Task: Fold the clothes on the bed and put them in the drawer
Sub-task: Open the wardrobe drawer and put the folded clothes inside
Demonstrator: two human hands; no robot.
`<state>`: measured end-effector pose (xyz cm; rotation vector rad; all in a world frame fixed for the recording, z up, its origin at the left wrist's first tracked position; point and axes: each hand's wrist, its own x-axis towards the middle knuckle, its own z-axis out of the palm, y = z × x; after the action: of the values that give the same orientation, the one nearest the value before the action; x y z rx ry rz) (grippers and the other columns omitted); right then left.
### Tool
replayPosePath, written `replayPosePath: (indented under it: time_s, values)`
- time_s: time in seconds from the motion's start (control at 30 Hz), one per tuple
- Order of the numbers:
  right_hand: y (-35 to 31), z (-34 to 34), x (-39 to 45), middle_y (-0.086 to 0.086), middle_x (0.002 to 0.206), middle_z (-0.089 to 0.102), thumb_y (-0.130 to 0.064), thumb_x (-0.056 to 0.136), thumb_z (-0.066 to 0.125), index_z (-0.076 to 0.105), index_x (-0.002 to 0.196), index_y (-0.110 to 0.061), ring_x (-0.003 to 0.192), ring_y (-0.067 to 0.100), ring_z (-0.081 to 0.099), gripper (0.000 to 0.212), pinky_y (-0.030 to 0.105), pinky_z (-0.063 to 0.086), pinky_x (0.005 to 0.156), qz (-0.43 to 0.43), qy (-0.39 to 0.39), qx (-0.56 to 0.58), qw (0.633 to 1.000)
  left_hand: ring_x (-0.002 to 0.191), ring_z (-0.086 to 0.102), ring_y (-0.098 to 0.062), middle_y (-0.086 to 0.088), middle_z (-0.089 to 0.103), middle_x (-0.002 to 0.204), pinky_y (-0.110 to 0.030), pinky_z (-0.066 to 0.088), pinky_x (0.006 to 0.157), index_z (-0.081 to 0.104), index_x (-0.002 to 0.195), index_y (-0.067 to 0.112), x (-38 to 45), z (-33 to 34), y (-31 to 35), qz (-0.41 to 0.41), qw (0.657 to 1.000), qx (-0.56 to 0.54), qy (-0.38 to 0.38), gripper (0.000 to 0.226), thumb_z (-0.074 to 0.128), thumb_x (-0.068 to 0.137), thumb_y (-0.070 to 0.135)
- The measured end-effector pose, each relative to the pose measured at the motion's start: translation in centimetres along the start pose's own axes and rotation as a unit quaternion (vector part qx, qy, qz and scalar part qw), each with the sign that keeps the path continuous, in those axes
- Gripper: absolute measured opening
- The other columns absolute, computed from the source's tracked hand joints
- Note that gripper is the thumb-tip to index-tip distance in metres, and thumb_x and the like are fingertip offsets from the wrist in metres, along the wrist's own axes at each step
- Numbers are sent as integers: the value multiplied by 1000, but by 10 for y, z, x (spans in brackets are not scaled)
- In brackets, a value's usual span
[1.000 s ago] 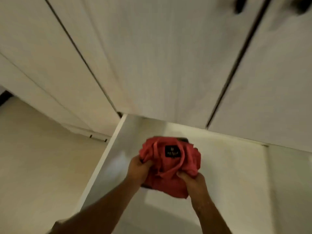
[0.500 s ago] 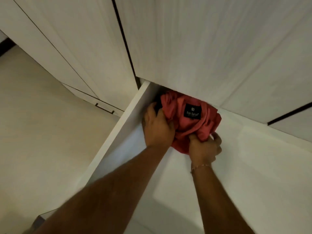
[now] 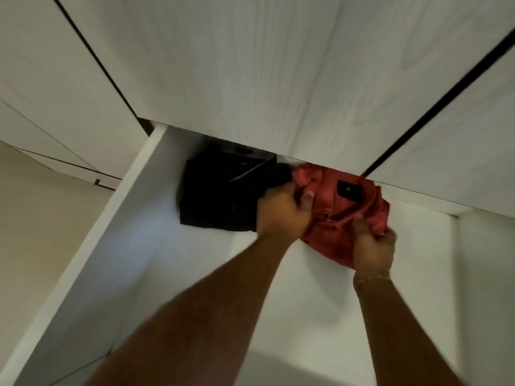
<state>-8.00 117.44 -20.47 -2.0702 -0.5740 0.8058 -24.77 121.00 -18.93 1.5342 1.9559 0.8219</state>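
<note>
I have both hands on a folded red garment point(image 3: 345, 215) at the back of the open white drawer point(image 3: 133, 190), hard up against the cabinet front point(image 3: 250, 79) that overhangs it. My left hand point(image 3: 284, 215) grips the bundle's left edge, thumb pressed on top of the cloth, and my right hand point(image 3: 374, 253) pinches its near right corner; neither has let go. The bundle lies with its long axis running roughly left to right along the back of the drawer, its black label point(image 3: 349, 190) facing up and toward the cabinet front. It sits directly ahead of both hands, further in, so any last push goes straight away from me; the left hand is the one reaching deeper, the right the nearer to me. Just to the left of the red garment, touching or nearly touching it at my left knuckles, lies a folded black garment point(image 3: 220, 199), also on the drawer floor and tucked partly under the cabinet front. These two are the only things I can see in the drawer; its far corners are hidden by the overhang. I judge the red piece is about placed, and what remains is to release it without dragging the fold open. Motion blur softens the forearms.
</note>
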Motion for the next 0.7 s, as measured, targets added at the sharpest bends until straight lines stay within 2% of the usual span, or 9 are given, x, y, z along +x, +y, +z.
replayPosePath:
  time_s: [0.03,0.1,0.17,0.2,0.27,0.37,0.5,0.63,0.7]
  values:
    - [2,5,-2,17,143,55,-71,76,61,52,144,-13,134,41,50,90,56,43,108,-37,43,-47,997,115,61,-33,-10,70,122,-42,45,93,70,123,18,-3,-3,-11,23,996,54,60,50,48,94,51]
    - [8,12,-13,15,161,37,-69,86,50,39,156,-16,147,39,34,89,59,30,117,-216,63,-169,960,142,39,-33,-10,48,154,-50,31,108,55,146,24,-10,-15,-37,26,984,129,119,62,45,94,55]
    - [15,22,-22,10,170,22,-65,93,47,32,161,-27,155,37,21,80,62,17,120,-342,-8,-285,895,159,7,-35,-12,13,173,-63,9,121,28,163,34,-8,-25,-72,28,979,197,42,77,39,95,68]
    - [23,30,-17,6,172,15,-67,93,44,28,162,-33,157,37,13,78,68,12,120,-354,-50,-336,871,160,-9,-35,-9,-4,175,-69,-2,120,15,165,39,-3,-27,-92,40,971,233,-16,84,36,92,76]
    - [39,40,1,0,174,5,-74,94,35,21,162,-40,159,38,0,78,79,9,116,-331,-107,-413,841,157,-27,-34,-4,-23,172,-77,-7,118,0,165,44,13,-31,-123,77,951,284,-95,96,35,86,86]
    - [50,42,21,-2,174,2,-80,92,26,15,162,-43,159,40,-1,80,81,10,114,-341,-137,-451,813,157,-26,-35,-3,-25,172,-80,1,116,-1,165,44,25,-35,-143,116,932,329,-93,98,37,85,87]
    - [56,35,27,-7,174,-2,-84,89,26,12,162,-46,160,36,-6,83,79,3,116,-363,-157,-446,803,158,-23,-36,-5,-21,173,-79,0,117,0,165,42,21,-28,-144,114,930,344,-59,96,33,87,86]
    - [43,28,22,-12,171,-22,-89,84,21,-6,161,-49,158,30,-22,91,77,-2,117,-333,-199,-454,802,157,-26,-35,-3,-23,173,-76,-4,119,0,165,42,28,-34,-127,73,929,342,-122,97,30,84,85]
    - [33,11,-5,-9,171,-25,-88,86,25,-7,163,-44,156,25,-27,94,71,-5,118,-326,-174,-425,826,159,-18,-33,-7,-9,175,-73,-6,120,14,165,35,18,-47,-106,63,941,310,-120,95,33,84,81]
